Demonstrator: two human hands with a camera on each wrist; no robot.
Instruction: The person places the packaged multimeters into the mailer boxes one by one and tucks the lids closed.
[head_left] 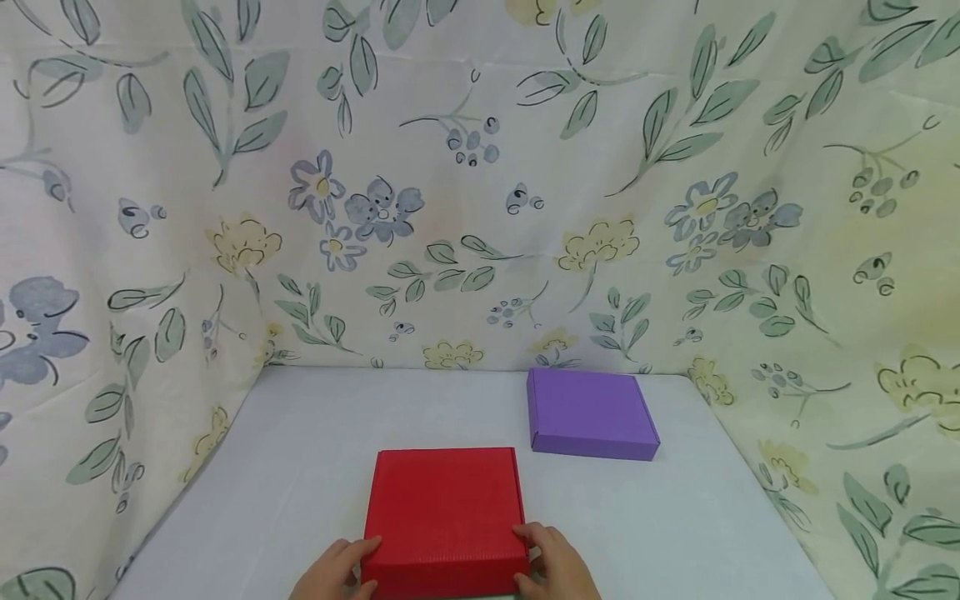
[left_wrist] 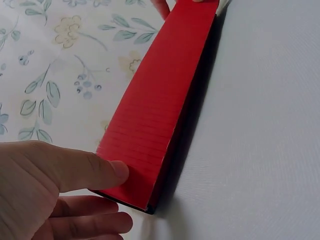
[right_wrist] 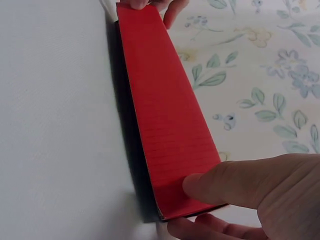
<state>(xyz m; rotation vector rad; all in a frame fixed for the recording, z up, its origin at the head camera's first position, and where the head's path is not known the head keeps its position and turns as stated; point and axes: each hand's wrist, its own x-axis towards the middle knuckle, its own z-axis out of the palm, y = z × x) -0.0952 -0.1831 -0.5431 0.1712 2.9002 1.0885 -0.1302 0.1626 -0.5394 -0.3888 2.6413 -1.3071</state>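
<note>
A flat red cardboard box [head_left: 446, 517] lies at the near middle of the white table [head_left: 300, 467]. My left hand [head_left: 337, 571] grips its near left corner: the thumb [left_wrist: 95, 170] presses on the red box [left_wrist: 155, 105] lid and the fingers curl along the front edge below. My right hand [head_left: 557, 562] grips the near right corner the same way, thumb [right_wrist: 220, 185] on the red box [right_wrist: 165, 115] top and fingers under the edge. The box's front face is hidden from the head view.
A flat purple box [head_left: 588, 412], closed, lies farther back on the right, apart from the red one. Flowered cloth [head_left: 480, 183] walls the table at the back and on both sides. Bare tabletop lies to the left of the red box.
</note>
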